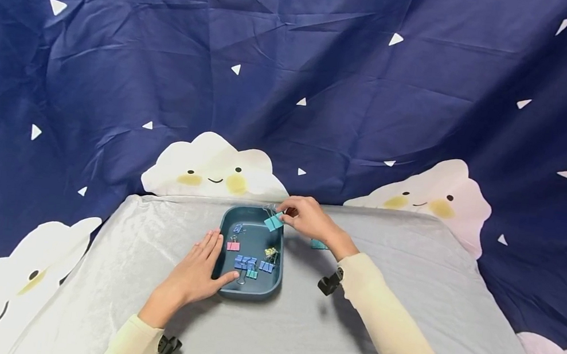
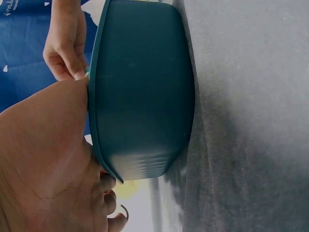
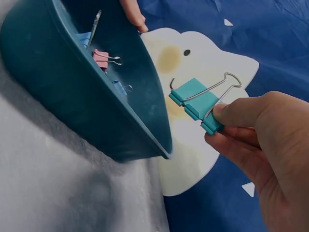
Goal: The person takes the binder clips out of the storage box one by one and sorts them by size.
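Note:
My right hand [image 1: 307,217] pinches a large teal binder clip [image 3: 198,99] by one end, thumb on one side and fingers on the other. In the head view this clip hangs over the far right corner of a dark teal plastic bin [image 1: 245,296]. My left hand [image 1: 196,269] rests against the bin's left side, fingers straight along the rim and thumb reaching over the near corner. Inside lie several smaller clips: a pink binder clip [image 3: 101,58], blue binder clips [image 1: 246,262], a yellow clip [image 1: 270,252] and a small teal clip [image 1: 252,274].
Another teal binder clip [image 1: 319,244] lies on the grey cloth [image 1: 287,339] right of the bin, partly hidden by my right wrist. Behind the table hangs a navy curtain [image 1: 324,89] with white triangles and smiling clouds.

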Motion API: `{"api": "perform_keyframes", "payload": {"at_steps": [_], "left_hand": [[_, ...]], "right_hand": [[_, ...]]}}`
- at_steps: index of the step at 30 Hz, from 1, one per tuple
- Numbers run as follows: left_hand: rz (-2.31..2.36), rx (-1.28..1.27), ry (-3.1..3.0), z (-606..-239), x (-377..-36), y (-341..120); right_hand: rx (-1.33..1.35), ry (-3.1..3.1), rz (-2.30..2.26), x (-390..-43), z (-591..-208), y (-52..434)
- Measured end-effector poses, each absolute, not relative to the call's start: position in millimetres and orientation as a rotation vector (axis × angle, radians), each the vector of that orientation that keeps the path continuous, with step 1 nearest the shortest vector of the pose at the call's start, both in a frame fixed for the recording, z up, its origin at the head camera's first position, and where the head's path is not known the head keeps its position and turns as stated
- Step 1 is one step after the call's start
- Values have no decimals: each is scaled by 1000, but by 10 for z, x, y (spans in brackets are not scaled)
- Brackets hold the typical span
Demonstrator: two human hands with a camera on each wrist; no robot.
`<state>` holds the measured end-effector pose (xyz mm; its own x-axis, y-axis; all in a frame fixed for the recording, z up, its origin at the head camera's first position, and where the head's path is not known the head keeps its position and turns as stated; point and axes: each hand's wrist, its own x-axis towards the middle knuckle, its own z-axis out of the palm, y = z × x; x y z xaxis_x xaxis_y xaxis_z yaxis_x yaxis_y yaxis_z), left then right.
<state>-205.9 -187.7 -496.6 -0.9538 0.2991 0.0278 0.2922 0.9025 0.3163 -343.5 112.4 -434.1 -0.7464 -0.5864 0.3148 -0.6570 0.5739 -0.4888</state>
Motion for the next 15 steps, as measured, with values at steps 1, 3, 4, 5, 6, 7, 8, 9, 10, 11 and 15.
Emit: {"api": "perform_keyframes", "payload": {"at_steps": [1,3,4,5,6,7,8,9,10,11,15], "left_hand": [[507,475,3044,-4963,-2056,-1878],[516,481,3045,-4961,-2055,-1878],[519,484,3047,-4961,-2055,-1878],[521,485,3048,-4960,-2054,-1876],[521,485,3049,-4961,-2054,-1876],[523,488,3051,-4965,-2055,-1877],[518,486,3051,-4969,-2058,-1878],[514,486,3052,-4973,-2060,-1879],[511,486,3053,-4977,-2061,-1882],[508,487,3052,-4981,-2063,-1884],[499,488,3047,-4989,-2058,-1882]], "right_hand": [[1055,-2677,913,-3431,-4331,1148],[1038,-2669,927,-3419,-4309,1200],[1034,-2664,931,-3411,-4298,1226],[1028,-2660,931,-3402,-4287,1251],[1022,-2658,935,-3394,-4276,1275],[1020,-2653,941,-3386,-4267,1299],[1021,-2645,938,-3379,-4259,1321],[1019,-2642,939,-3371,-4250,1342],[1015,-2637,939,-3363,-4243,1364],[1009,-2635,941,-3356,-4238,1387],[986,-2631,949,-3322,-4231,1492]]}}
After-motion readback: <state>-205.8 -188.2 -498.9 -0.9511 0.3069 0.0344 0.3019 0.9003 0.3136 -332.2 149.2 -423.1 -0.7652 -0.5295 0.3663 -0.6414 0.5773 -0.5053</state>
